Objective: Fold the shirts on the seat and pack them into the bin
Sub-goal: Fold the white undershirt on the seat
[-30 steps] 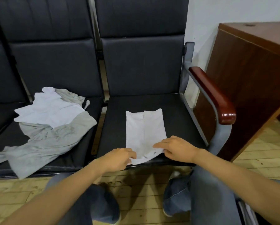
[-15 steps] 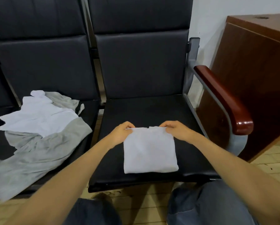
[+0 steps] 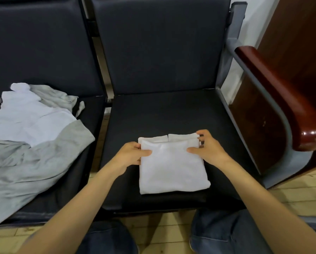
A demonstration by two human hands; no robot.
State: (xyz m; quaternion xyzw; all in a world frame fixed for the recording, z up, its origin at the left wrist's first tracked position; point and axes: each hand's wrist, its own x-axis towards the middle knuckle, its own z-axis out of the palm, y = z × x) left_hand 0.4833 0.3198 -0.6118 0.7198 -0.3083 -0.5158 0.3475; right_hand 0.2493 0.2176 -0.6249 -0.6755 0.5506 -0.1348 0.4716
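**Two hands pinch the far corners of a folded white shirt on a black seat**

A folded white shirt (image 3: 173,171) lies flat on the black padded seat (image 3: 171,114), close to its front edge. The left hand (image 3: 133,155) grips the shirt's far left corner, thumb pressed on top and fingers curled round the edge beside it. The right hand (image 3: 207,148) pinches the far right corner the same way, thumb on top and fingertips hooked over the back edge. Between the two thumbs the cloth lies smooth. Well to the left of the left fingers, on the neighbouring seat, a rumpled white shirt (image 3: 30,120) rests on top of a grey shirt (image 3: 34,167). To the right of the right fingers stands a dark red wooden armrest (image 3: 282,99), with a brown wooden cabinet (image 3: 300,43) just beyond it.
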